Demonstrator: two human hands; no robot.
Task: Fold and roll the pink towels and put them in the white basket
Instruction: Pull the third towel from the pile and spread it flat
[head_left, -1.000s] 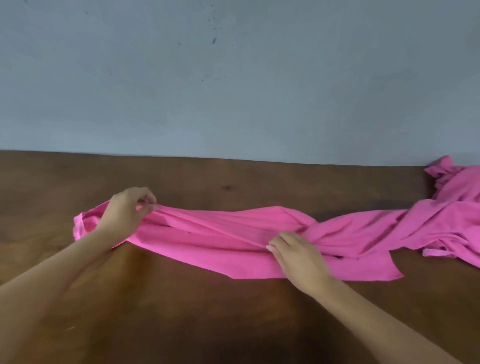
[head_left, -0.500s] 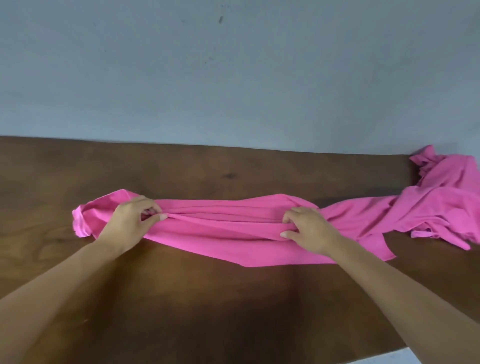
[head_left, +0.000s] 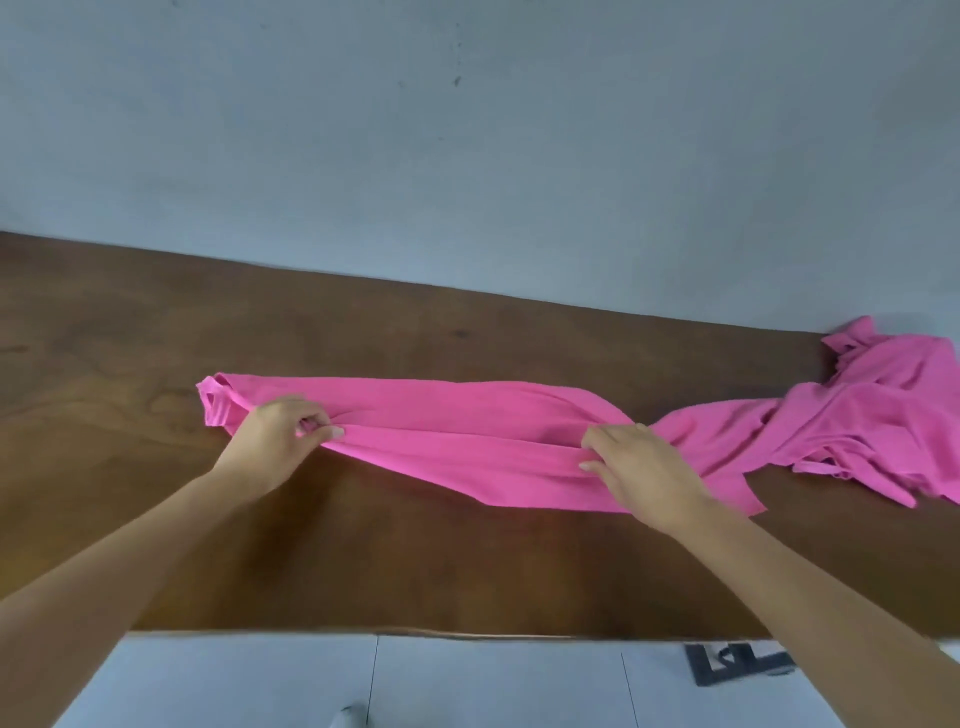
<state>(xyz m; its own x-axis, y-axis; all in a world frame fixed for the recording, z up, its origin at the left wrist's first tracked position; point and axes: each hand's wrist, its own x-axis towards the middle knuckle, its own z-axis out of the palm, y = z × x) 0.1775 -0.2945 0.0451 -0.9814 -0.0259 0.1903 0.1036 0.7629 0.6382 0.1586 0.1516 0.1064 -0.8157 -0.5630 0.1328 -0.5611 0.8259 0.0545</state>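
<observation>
A pink towel (head_left: 457, 436) lies stretched out lengthwise across the middle of the brown wooden table (head_left: 363, 561), bunched into long folds. My left hand (head_left: 278, 441) pinches a fold near the towel's left end. My right hand (head_left: 639, 467) grips the same fold near its right part, fingers curled into the cloth. More pink towel cloth (head_left: 883, 415) lies crumpled at the table's far right, touching the stretched towel. No white basket is in view.
A pale blue-grey wall (head_left: 467, 156) rises right behind the table. The table's near edge runs along the bottom, with white floor tiles (head_left: 493, 680) below it and a dark object (head_left: 737, 670) on the floor at the lower right.
The view has tilted down, so the table's near edge and the floor now show. Both hands keep their hold on the towel's fold, and the right hand has pushed the fold away from me.
</observation>
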